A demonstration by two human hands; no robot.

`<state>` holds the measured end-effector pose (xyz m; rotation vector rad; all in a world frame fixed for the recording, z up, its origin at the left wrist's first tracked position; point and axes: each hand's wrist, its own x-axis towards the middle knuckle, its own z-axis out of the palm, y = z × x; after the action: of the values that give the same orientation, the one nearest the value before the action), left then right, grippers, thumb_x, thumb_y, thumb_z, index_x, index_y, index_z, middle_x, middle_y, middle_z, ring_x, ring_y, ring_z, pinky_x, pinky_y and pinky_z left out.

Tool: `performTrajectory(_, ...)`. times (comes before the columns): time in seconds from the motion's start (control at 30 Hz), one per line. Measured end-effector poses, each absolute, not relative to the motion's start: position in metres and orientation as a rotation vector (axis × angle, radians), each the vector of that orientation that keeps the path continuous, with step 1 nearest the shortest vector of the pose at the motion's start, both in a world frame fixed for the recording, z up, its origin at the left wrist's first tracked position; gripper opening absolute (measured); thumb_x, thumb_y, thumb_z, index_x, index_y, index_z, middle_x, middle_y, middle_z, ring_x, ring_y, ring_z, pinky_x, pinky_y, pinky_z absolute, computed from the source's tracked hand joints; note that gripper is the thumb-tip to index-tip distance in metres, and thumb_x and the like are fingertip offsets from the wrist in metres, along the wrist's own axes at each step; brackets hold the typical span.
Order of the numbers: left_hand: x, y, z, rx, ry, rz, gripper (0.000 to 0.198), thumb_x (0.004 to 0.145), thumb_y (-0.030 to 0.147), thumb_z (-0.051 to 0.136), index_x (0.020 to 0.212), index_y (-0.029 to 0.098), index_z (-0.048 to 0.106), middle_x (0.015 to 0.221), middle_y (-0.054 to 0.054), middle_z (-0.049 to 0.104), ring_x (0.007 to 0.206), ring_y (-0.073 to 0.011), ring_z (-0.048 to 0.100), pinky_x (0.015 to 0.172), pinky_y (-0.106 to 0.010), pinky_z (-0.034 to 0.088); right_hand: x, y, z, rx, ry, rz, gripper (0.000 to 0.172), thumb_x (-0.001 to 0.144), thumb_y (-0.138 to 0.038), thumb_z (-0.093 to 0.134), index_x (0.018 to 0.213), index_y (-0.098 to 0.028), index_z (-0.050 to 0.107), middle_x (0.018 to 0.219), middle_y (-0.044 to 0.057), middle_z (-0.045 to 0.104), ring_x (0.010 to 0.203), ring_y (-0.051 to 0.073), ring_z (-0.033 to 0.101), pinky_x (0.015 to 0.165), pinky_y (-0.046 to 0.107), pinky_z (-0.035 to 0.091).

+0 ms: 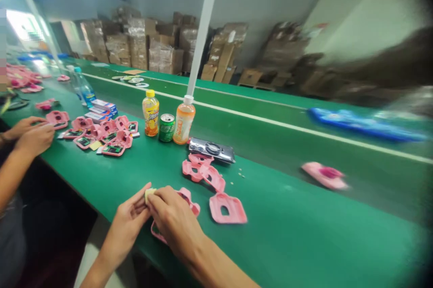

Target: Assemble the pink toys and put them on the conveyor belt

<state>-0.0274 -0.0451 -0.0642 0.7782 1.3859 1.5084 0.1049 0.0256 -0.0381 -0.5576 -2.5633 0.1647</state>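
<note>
The left hand (126, 229) and right hand (174, 220) sit close together above the near edge of a green tabletop (101, 180). Their fingers (158, 195) are closed in a tight pinch on a small pale yellow piece (149, 195), which shows between the two hands. Under the right hand lies a pink plastic frame (191, 207), mostly hidden, with parts of it showing on either side of that hand.

At 3 o'clock from the hands, a second pink frame (227, 209) lies flat on the tabletop, just beside them. At 2 o'clock, a cluster of pink frames (203, 171) lies with the pieces touching, and a black and silver packet (211, 149) sits just past it. At 12 o'clock, a yellow-capped juice bottle (150, 113), a green can (167, 127) and an orange drink bottle (184, 121) stand upright in a row.

At 11 o'clock, a heap of pink frames with black parts (104, 134) lies beside a stack of small boxes (101, 110). At 10 o'clock, a co-worker's hands (34, 134) are near the heap. At 3 o'clock, well apart, a blurred pink piece (324, 176) lies on a green belt (270, 157), and cardboard boxes (158, 44) are stacked far off at 12 o'clock
</note>
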Motion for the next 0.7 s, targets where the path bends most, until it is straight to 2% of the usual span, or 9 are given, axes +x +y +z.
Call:
performTrajectory(0.13, -0.025, -0.047, -0.065, 0.794, 1.483, 1.514, 0.08, 0.07, 0.058, 0.082, 0.135, 0.014, 0.064, 0.112, -0.014, 0.079, 0.107, -0.0316, 0.075, 0.095, -0.041, 0.062, 0.106, 0.03, -0.033, -0.598, -2.595, 0.26, 0.011, 0.088, -0.009, 0.072, 0.083, -0.018, 0.066, 0.086, 0.001, 0.07, 0.076, 0.015, 0.061, 0.065, 0.025, 0.045)
performTrajectory(0.27, -0.025, -0.047, -0.067, 0.816, 1.517, 1.491, 0.076, 0.074, 0.054, 0.08, 0.137, 0.014, 0.063, 0.114, -0.012, 0.079, 0.107, -0.0299, 0.075, 0.093, -0.038, 0.063, 0.107, 0.035, -0.027, -0.607, -2.613, 0.369, 0.01, 0.094, -0.014, 0.067, 0.086, -0.018, 0.07, 0.091, 0.002, 0.072, 0.082, 0.014, 0.065, 0.07, 0.024, 0.046)
performTrajectory(0.47, -0.024, -0.053, -0.072, 0.812, 1.51, 1.445, 0.073, 0.084, 0.046, 0.072, 0.147, 0.014, 0.052, 0.119, -0.01, 0.078, 0.109, -0.0251, 0.075, 0.094, -0.032, 0.061, 0.108, 0.034, -0.023, -0.637, -2.698, 0.328, 0.011, 0.089, -0.01, 0.071, 0.081, -0.017, 0.069, 0.087, 0.002, 0.071, 0.078, 0.016, 0.065, 0.065, 0.026, 0.043)
performTrajectory(0.7, -0.022, -0.057, -0.07, 0.855, 1.533, 1.409, 0.079, 0.084, 0.039, 0.073, 0.152, 0.011, 0.045, 0.106, -0.006, 0.081, 0.096, -0.0218, 0.077, 0.087, -0.029, 0.063, 0.113, 0.035, -0.011, -0.591, -2.814, 0.366, 0.013, 0.093, -0.011, 0.068, 0.081, -0.017, 0.066, 0.085, 0.002, 0.068, 0.076, 0.015, 0.062, 0.062, 0.027, 0.039)
